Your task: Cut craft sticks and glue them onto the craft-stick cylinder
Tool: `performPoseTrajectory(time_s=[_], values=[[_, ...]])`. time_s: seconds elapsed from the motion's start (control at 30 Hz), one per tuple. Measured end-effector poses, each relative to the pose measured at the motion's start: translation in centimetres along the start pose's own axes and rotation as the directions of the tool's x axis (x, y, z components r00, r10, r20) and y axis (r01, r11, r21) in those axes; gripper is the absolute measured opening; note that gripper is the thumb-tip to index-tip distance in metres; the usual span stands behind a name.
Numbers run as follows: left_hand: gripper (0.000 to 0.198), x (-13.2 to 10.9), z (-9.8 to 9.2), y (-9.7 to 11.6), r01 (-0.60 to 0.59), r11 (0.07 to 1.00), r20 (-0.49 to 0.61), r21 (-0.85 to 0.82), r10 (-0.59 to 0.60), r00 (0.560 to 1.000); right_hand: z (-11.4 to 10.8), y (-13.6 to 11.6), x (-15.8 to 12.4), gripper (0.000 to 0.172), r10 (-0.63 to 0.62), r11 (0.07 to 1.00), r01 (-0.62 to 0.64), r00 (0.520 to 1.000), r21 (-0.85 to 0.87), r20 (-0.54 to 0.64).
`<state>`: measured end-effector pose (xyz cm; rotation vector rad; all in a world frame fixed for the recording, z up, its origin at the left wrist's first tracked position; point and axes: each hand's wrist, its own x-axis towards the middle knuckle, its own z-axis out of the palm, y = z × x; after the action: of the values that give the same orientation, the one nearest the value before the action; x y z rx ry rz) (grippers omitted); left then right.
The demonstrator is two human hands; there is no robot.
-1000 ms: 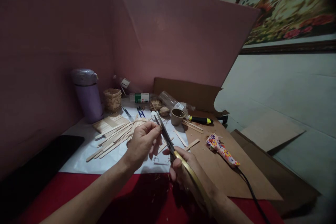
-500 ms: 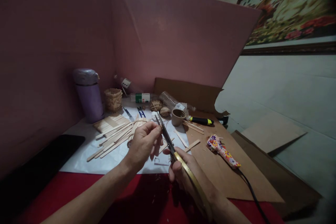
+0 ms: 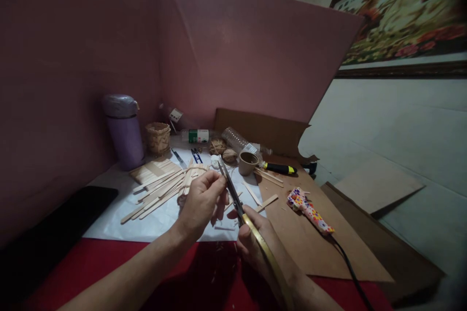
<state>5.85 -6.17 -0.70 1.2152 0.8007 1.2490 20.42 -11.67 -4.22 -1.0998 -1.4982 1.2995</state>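
Note:
My right hand [image 3: 255, 240] is closed round the gold handles of a pair of scissors [image 3: 233, 194], whose dark blades point up and away towards the back of the table. My left hand [image 3: 202, 201] pinches a small piece at the blades, thumb and fingertips pressed together; the piece is too small to name. Both hands hover above the white paper sheet [image 3: 109, 218], just in front of a spread of wooden craft sticks [image 3: 160, 189]. A few cut stick pieces [image 3: 268, 200] lie to the right of the blades.
A purple flask [image 3: 124, 131], a small woven basket [image 3: 158, 138], twine balls [image 3: 218, 146], a brown cup [image 3: 248, 162] and a yellow-black knife [image 3: 279, 168] stand behind. A patterned glue gun [image 3: 308, 210] with a black cord lies on brown cardboard [image 3: 310, 248]. A black phone [image 3: 54, 228] lies left.
Almost nothing has moved. My left hand and the scissors have shifted a little to the right, and the blades look slightly more closed on the pinched piece.

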Motion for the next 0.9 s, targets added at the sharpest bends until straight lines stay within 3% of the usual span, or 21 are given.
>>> performPoseTrajectory(time_s=[0.33, 0.67, 0.9], values=[[0.027, 0.2, -0.2, 0.5, 0.06, 0.998, 0.071, -0.026, -0.058, 0.996, 0.4, 0.2, 0.0, 0.07, -0.003, 0.999, 0.0, 0.999, 0.045, 0.052], [0.025, 0.2, -0.2, 0.4, 0.033, 0.999, -0.012, -0.019, -0.033, 0.999, 0.3, 0.0, 0.1, 0.072, -0.044, 0.999, 0.044, 0.998, 0.013, 0.054], [0.026, 0.0, 0.1, 0.6, 0.041, 0.999, -0.004, -0.034, -0.041, 0.999, -0.1, 1.0, 0.0, 0.07, -0.024, 1.0, 0.024, 0.998, 0.008, 0.053]])
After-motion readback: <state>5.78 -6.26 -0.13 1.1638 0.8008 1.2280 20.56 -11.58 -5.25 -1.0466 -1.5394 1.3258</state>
